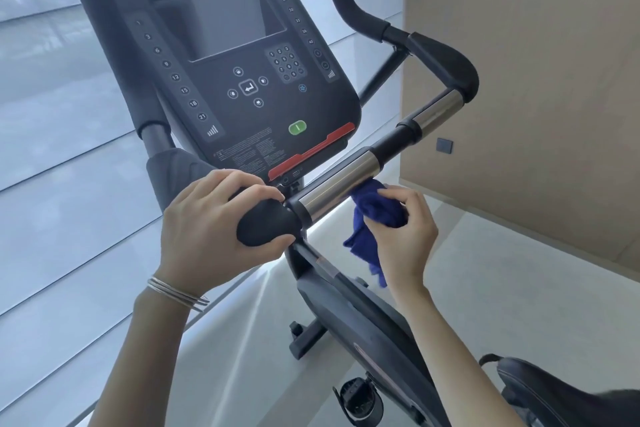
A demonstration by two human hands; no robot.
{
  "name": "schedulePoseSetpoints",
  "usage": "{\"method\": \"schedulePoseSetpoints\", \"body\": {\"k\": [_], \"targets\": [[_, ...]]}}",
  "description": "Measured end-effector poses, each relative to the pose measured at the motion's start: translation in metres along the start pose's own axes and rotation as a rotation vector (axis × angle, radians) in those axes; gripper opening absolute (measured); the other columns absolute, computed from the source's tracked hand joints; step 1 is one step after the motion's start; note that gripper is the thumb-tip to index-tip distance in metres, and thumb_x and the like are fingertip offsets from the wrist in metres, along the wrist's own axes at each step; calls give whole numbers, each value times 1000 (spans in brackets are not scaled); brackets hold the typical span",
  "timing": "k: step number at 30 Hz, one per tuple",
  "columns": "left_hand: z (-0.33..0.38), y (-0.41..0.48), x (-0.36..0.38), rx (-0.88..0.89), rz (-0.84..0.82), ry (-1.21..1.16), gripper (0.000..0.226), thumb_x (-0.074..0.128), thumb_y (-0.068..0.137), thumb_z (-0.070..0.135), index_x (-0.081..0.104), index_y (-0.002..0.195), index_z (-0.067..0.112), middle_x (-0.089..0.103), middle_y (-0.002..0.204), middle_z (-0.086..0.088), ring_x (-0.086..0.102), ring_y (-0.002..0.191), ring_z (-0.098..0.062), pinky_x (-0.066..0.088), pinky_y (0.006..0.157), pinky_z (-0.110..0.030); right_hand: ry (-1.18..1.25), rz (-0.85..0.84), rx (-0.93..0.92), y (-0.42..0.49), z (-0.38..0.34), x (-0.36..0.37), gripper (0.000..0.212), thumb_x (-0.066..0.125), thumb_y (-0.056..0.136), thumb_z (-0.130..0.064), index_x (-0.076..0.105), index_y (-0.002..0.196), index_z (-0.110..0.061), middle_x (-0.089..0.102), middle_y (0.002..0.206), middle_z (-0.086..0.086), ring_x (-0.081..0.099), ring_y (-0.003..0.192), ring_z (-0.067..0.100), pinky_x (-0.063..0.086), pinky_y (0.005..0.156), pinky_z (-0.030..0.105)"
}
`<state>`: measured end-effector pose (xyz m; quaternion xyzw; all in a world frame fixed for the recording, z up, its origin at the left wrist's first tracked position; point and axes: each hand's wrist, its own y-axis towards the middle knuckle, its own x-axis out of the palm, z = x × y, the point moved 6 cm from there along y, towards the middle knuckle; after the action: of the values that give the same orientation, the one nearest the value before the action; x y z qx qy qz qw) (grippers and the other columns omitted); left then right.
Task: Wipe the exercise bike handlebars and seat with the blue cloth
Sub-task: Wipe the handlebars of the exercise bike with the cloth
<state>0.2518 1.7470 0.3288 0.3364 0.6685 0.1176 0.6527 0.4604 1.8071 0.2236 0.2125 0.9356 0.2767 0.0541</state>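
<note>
Cloth (375, 215): soft, light, limp; it bunches in the fist and a loose tail hangs below. I judge it best held wadded, as now, so a thick pad meets the metal. Right hand (401, 229) is closed around the cloth, pressing its top against the underside of the chrome section of the handlebar (341, 180). Chrome looks smooth and slick; the cloth should slide easily. Left hand (211, 229) is wrapped around the black grip end (266, 224), just beside the chrome. Seat (554, 395) sits at lower right, well apart from both hands, not yet wiped as far as I can judge.
</note>
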Motion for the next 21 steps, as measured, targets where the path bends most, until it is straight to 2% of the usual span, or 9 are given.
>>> {"method": "schedulePoseSetpoints", "body": {"k": [2, 7, 9, 12, 15, 18, 21], "targets": [[1, 0, -1, -9, -3, -1, 38, 54, 73, 64, 65, 94, 36, 65, 96, 14, 60, 96, -13, 42, 75, -22, -5, -16, -32, -2, -2, 5, 33, 82, 65, -5, 64, 93, -5, 66, 95, 9, 59, 88, 14, 48, 77, 7], [3, -1, -3, -11, -15, 11, 35, 58, 72, 59, 66, 94, 33, 65, 96, 12, 60, 96, -16, 42, 77, -24, 26, -196, -184, -35, -15, 26, 30, 78, 68, -10, 65, 93, -1, 66, 99, 9, 59, 93, 13, 50, 82, 15], [5, -1, -3, -1, -27, 18, 37, 58, 73, 58, 66, 96, 30, 65, 97, 9, 60, 96, -18, 43, 79, -26, 8, -220, -223, -31, -16, 25, 29, 76, 68, -7, 66, 94, -1, 66, 99, 8, 58, 95, 11, 49, 85, 13], [8, -2, -2, 24, -57, 20, 40, 56, 77, 56, 66, 100, 26, 65, 100, 5, 60, 98, -21, 46, 83, -31, -15, -151, -175, -12, -8, 13, 30, 76, 66, -2, 66, 95, -3, 64, 100, 3, 56, 96, 4, 44, 86, 7], [8, -2, -3, 51, -94, 19, 43, 54, 78, 57, 66, 102, 24, 65, 102, 4, 59, 100, -23, 45, 88, -34, -57, -24, -119, 12, 1, -7, 30, 75, 66, 0, 66, 95, -4, 63, 100, 0, 57, 94, 7, 42, 83, 4], [9, -1, 0, 120, -132, -6, 44, 54, 79, 58, 65, 103, 24, 65, 100, 4, 60, 98, -23, 44, 95, -39, -145, 38, -215, 20, -6, -25, 27, 71, 69, -10, 68, 95, -3, 63, 102, 1, 59, 96, 10, 42, 85, 5], [5, 7, 0, 232, -183, -24, 46, 49, 80, 62, 65, 102, 25, 65, 96, 7, 62, 91, -21, 46, 96, -40, -195, 41, -322, 22, -23, -35, 27, 70, 69, -4, 69, 96, -4, 63, 105, 3, 59, 101, 9, 43, 89, 11]]}}
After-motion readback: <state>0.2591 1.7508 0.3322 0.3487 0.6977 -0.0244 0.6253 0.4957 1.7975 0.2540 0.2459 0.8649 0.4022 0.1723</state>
